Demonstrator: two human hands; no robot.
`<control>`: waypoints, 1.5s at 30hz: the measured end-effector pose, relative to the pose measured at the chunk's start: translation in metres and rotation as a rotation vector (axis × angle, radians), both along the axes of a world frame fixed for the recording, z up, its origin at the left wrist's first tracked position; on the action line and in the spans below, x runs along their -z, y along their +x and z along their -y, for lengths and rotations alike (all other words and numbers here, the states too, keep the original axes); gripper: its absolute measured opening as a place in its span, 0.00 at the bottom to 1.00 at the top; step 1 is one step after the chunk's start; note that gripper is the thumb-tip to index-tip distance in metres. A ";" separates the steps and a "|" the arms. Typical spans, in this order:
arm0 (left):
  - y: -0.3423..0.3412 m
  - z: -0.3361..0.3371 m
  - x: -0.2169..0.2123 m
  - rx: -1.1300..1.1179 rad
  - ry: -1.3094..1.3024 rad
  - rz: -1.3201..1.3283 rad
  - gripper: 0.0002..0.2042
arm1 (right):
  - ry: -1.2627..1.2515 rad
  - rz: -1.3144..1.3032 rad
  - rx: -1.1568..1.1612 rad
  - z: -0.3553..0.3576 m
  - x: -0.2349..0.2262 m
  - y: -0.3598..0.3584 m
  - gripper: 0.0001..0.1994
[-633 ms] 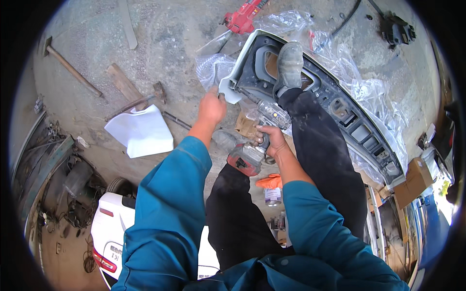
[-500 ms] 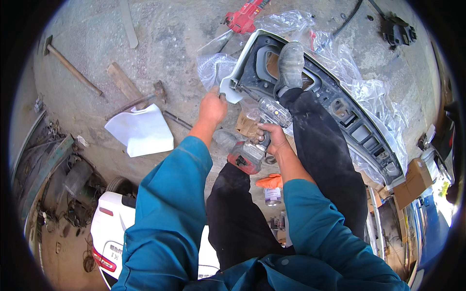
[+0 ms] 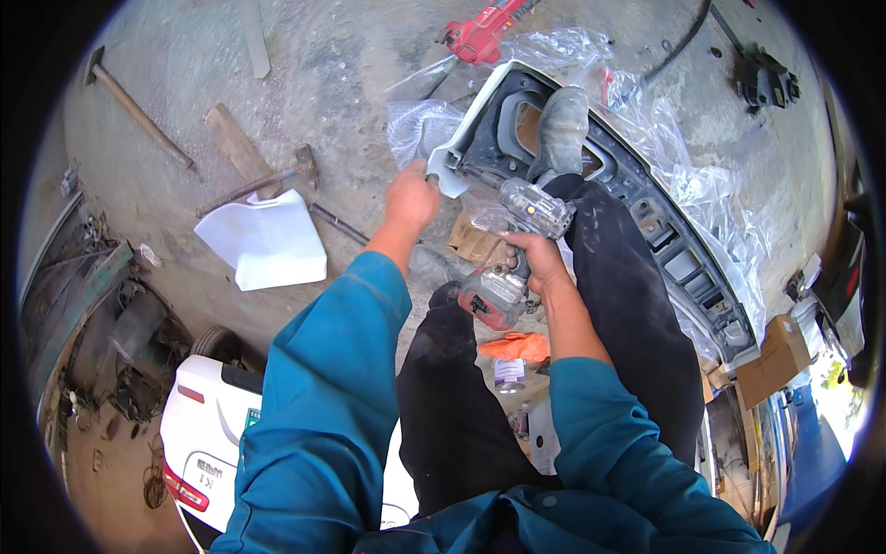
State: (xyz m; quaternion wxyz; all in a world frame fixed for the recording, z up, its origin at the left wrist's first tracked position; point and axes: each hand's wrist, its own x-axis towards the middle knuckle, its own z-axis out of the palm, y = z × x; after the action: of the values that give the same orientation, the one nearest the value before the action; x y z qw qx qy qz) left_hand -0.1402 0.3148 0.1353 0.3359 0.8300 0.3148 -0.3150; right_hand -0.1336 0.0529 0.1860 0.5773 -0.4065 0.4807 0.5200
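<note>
My right hand [image 3: 539, 260] is wrapped round the grip of a cordless drill [image 3: 533, 209], which has a grey body and a red-and-grey battery. The drill's long bit points left, toward the upper-left corner of a car body panel [image 3: 661, 233]. That panel lies on the floor with its dark, ribbed inner side up and a white rim. My left hand [image 3: 412, 199] is closed on the panel's white corner; its fingertips are partly hidden. My right shoe [image 3: 562, 129] rests on the panel. Whether the bit touches the panel, I cannot tell.
Clear plastic film [image 3: 697, 185] lies around the panel. At left are a long-handled hammer [image 3: 143, 113], a second hammer [image 3: 303, 168], a wooden block [image 3: 234, 146] and a white sheet [image 3: 266, 242]. A red tool [image 3: 482, 35] lies beyond. Below are an orange cloth [image 3: 515, 347], a can [image 3: 508, 375] and a white car [image 3: 205, 443].
The drill's battery end has swung slightly right with my right hand, while its bit stays by the panel's corner. My left hand keeps its place on that corner. The whole view has shifted a little.
</note>
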 end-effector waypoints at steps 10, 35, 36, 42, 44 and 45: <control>0.006 0.003 0.001 -0.006 -0.012 -0.036 0.13 | -0.210 0.139 -0.018 -0.035 -0.007 -0.048 0.09; 0.010 -0.003 0.012 -0.024 -0.116 -0.095 0.16 | -0.124 0.087 -0.128 -0.003 0.019 -0.014 0.08; 0.012 -0.002 0.010 -0.021 -0.118 -0.098 0.16 | -0.100 0.063 -0.098 0.000 0.020 -0.011 0.08; 0.021 -0.004 -0.001 -0.031 -0.136 -0.157 0.15 | 0.026 -0.094 0.008 0.008 0.031 -0.005 0.09; 0.021 -0.006 0.000 -0.012 -0.150 -0.149 0.15 | 0.053 -0.086 -0.016 0.012 0.039 -0.009 0.10; 0.021 -0.006 0.000 -0.003 -0.157 -0.145 0.15 | 0.067 -0.082 -0.028 0.015 0.042 -0.010 0.11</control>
State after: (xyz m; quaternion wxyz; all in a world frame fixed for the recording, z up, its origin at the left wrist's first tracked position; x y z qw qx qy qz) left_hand -0.1193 0.3210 0.1356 0.3764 0.7758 0.3138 -0.3975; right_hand -0.1437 0.0374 0.1437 0.5629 -0.3719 0.4806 0.5602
